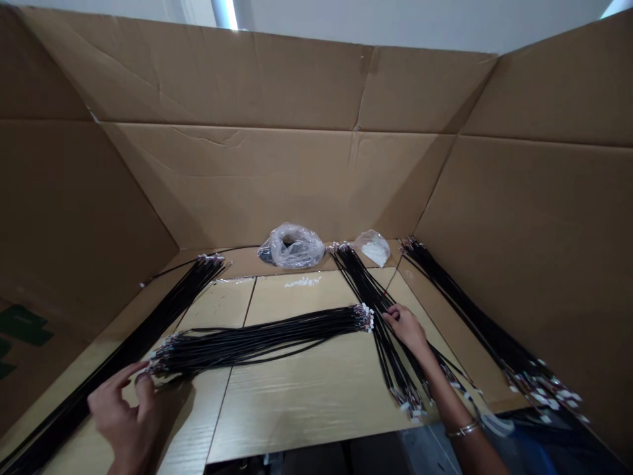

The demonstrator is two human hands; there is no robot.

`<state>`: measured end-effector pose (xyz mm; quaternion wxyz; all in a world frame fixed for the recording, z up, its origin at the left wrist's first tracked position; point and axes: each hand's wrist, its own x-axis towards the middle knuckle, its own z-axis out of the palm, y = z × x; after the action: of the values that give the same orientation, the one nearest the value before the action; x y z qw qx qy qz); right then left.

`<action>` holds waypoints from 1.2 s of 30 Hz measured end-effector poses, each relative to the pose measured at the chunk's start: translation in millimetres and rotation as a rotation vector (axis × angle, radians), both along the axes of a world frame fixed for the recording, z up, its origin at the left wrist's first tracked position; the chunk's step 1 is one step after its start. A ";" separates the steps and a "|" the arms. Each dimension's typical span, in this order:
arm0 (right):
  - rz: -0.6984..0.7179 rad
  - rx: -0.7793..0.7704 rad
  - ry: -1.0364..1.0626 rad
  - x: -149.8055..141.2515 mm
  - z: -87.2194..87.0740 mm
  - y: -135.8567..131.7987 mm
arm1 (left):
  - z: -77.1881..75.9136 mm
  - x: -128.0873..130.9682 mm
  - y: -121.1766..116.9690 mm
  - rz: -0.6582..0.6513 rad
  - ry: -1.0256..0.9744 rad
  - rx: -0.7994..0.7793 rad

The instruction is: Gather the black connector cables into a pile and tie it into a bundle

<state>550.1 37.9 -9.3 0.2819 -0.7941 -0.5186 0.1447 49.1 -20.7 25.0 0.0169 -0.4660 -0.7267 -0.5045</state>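
Note:
A bundle of black wires (pixel 257 340) with small white connectors lies across the wooden table top (pixel 306 396). My left hand (pixel 126 412) is at the bundle's left end, thumb and fingers loosely apart and touching the connector tips. My right hand (pixel 405 324) rests at the bundle's right end, its fingers curled against another wire bundle (pixel 378 316) that runs diagonally beneath it. A thin bracelet (pixel 462 430) is on my right wrist.
Tall cardboard walls (pixel 277 171) enclose the table on three sides. More black wire bundles lie along the left edge (pixel 133 343) and the right edge (pixel 484 330). A crumpled clear plastic bag (pixel 291 246) and a small bag of white parts (pixel 373 247) sit at the back.

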 end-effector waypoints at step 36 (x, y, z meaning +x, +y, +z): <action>0.272 0.338 -0.106 8.2 126.0 67.3 | 3.0 5.5 -4.6 0.157 -0.077 -0.079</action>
<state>558.3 105.2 116.6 0.3613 -0.6646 -0.6521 0.0504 54.7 -25.3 28.0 0.0099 -0.3880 -0.7805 -0.4901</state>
